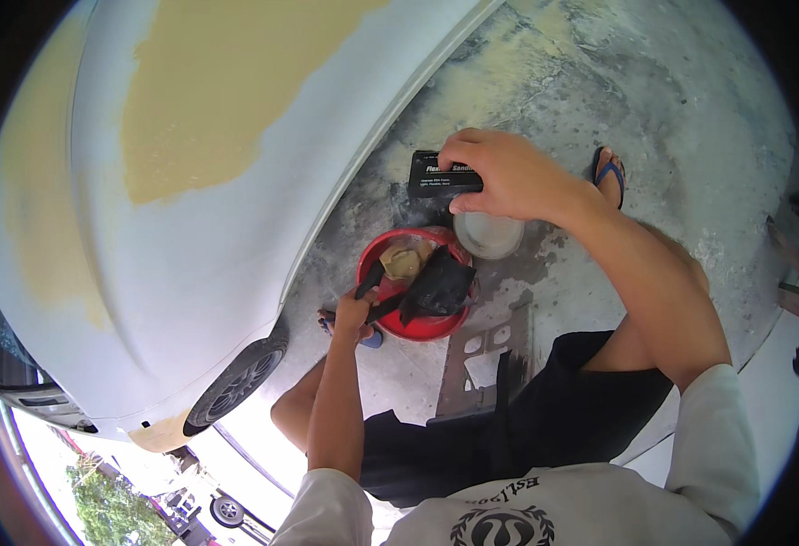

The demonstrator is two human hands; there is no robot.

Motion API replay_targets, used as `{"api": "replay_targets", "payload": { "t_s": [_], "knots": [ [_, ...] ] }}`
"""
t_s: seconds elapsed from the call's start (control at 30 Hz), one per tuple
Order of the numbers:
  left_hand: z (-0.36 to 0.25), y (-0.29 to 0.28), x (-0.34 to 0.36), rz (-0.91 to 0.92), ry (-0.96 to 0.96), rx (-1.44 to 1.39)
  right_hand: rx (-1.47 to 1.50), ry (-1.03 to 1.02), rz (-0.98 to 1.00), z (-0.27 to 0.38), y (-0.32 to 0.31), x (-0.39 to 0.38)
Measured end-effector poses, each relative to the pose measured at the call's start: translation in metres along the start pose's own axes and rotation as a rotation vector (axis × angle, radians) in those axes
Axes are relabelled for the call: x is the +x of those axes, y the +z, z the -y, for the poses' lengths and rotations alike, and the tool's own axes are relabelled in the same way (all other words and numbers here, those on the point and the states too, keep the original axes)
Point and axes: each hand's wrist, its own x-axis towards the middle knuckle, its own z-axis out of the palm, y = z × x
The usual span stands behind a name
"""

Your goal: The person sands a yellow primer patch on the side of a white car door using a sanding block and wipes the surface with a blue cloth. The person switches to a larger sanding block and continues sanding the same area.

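My right hand (499, 177) grips a black rectangular sanding block (431, 182) above a pale round lid or container (488, 241) on the floor. My left hand (358, 309) is closed on dark black sheet material (370, 278), probably sandpaper, over the left side of a red basin (424, 326). In the basin lie a tan crumpled piece (401, 261) and a larger black sheet (438, 284). Left of both hands is a white car body panel (190, 273) with broad tan patches of filler (208, 91).
A perforated metal plate (481, 346) lies below the basin on the stained concrete floor (645, 100). A car wheel (235, 382) is at lower left. My sandalled feet (609, 173) flank the basin. Another vehicle's wheel (226, 511) shows in the bright area beyond.
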Motion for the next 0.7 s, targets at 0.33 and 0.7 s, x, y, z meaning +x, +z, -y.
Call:
{"api": "replay_targets", "payload": {
  "t_s": [0.33,0.7],
  "knots": [
    [0.012,-0.016,-0.017,0.277,-0.083,-0.808,-0.043,0.032,0.067,0.003,0.002,-0.001],
    [0.042,0.075,-0.058,0.2,0.463,0.608,-0.087,-0.036,0.054,0.002,0.014,0.003]
  ]
}}
